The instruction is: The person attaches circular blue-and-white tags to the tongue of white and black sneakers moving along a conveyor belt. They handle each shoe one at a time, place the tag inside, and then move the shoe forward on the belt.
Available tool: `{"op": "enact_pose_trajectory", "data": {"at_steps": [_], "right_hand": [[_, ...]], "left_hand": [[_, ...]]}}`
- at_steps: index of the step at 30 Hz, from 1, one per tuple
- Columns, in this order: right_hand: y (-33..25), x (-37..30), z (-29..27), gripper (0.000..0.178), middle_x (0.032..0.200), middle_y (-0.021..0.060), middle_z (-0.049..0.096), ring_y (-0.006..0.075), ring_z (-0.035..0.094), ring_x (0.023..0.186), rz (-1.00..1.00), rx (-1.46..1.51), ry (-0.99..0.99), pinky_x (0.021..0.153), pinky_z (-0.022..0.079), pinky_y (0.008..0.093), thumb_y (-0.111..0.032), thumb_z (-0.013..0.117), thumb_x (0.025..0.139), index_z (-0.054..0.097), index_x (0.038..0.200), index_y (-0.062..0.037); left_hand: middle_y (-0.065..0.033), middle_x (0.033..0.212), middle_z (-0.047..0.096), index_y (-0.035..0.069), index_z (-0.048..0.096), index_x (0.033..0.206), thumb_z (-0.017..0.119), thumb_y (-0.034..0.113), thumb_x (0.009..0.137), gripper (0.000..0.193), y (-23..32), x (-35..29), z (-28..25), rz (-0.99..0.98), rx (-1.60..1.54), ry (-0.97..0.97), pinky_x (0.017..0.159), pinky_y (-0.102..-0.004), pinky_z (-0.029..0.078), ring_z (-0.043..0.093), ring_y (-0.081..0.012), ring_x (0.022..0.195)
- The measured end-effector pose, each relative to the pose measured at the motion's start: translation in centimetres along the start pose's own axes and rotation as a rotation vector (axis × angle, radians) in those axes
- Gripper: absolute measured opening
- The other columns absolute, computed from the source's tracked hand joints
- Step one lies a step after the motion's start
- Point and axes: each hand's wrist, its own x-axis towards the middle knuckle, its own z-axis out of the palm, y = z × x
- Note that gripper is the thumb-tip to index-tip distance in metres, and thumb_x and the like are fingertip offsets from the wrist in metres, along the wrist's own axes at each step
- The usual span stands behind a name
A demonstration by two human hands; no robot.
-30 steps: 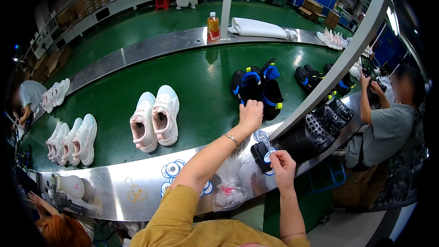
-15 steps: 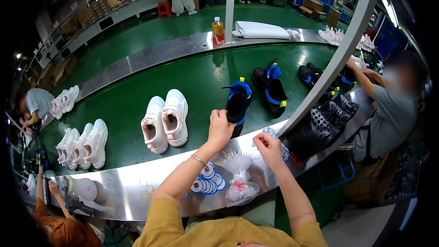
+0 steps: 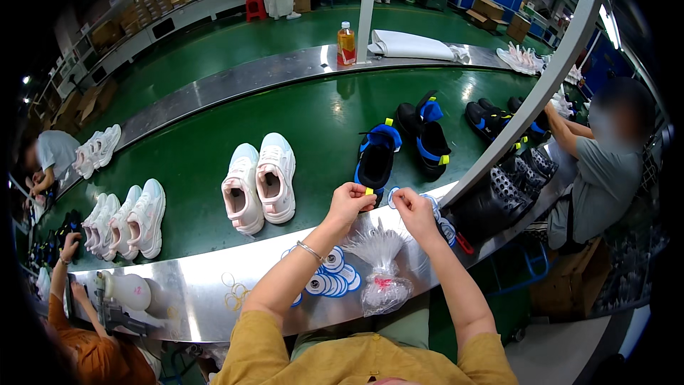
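A black and blue sneaker (image 3: 376, 160) stands on the green belt, its heel toward me. My left hand (image 3: 349, 204) is closed, thumb and fingers pinching the yellow heel tab (image 3: 369, 191) of that sneaker. Just to the right, my right hand (image 3: 413, 212) is closed in a pinch on a round white and blue hang tag (image 3: 392, 198), whose edge shows beside the fingertips. Below my hands lie a fanned pile of round tags (image 3: 333, 279) and a bunch of clear plastic fasteners (image 3: 377, 249) bundled in clear plastic. More tags (image 3: 446, 229) lie behind my right wrist.
White sneakers (image 3: 258, 184) stand left on the belt; another black and blue sneaker (image 3: 425, 135) is at right. A white post (image 3: 524, 93) rises beside black boots (image 3: 499, 196). Co-workers sit at both sides. Rubber bands (image 3: 234, 291) and a tagging gun-like tool (image 3: 114, 310) lie left.
My left hand has shifted slightly right and down, now at the sneaker's yellow heel tab. My right hand has moved a little up and left, bringing a round tag near the heel.
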Motion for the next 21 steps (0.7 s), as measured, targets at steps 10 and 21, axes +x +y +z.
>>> {"op": "enact_pose_trajectory", "data": {"at_steps": [10,21], "right_hand": [[1.2,1.7,0.2,0.011,0.079,0.0141,0.065,0.0338,0.063,0.073,-0.110,-0.164,-0.031,0.062,0.047,0.0420,-0.017,0.058,0.086,0.063,0.088,-0.0072],[2.0,1.7,0.6,0.010,0.078,0.0109,0.064,0.0331,0.062,0.073,-0.230,-0.297,0.006,0.062,0.048,0.0439,-0.017,0.056,0.086,0.062,0.086,-0.0086]], "left_hand": [[-0.0087,0.086,0.064,-0.004,0.060,0.096,0.064,0.003,0.086,0.013,-1.1,1.6,1.1,-0.073,-0.161,-0.042,0.065,-0.0233,0.054,0.064,-0.0142,0.072],[-0.0097,0.086,0.065,-0.006,0.060,0.097,0.061,0.005,0.089,0.014,-1.0,1.3,0.1,-0.060,-0.137,-0.042,0.067,-0.0236,0.054,0.064,-0.0138,0.072]]}}
